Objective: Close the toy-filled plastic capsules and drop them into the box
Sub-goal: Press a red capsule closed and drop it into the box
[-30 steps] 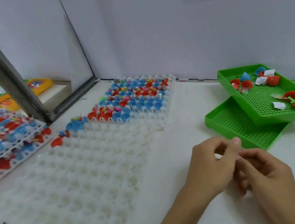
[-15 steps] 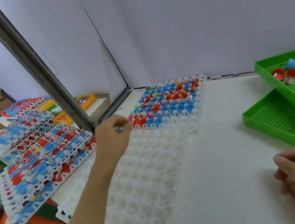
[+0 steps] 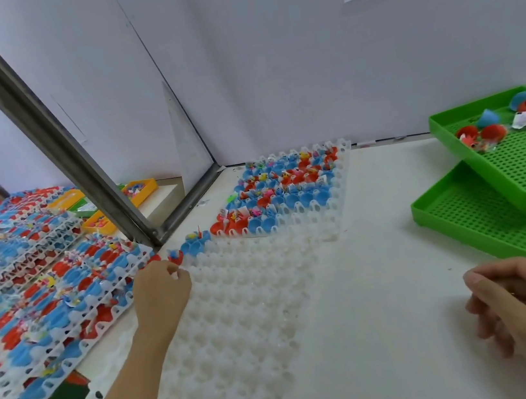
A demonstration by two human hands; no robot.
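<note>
Most cups of the near white tray (image 3: 238, 321) look emptied, so much seems done, yet the far tray (image 3: 290, 188) holds many open capsules; left hand (image 3: 162, 294) reaches a red capsule (image 3: 175, 256), grip unclear, right hand (image 3: 519, 302) loosely curled, empty.

I work at a packing bench in a small toy-assembly workshop. White moulded trays (image 3: 238, 321) cover my white table (image 3: 380, 250), the far one filled with red and blue capsule halves (image 3: 287, 189). More loaded trays are stacked at my left (image 3: 42, 298), green perforated bins (image 3: 494, 217) sit right, and plain partition walls (image 3: 269, 63) enclose the station.
</note>
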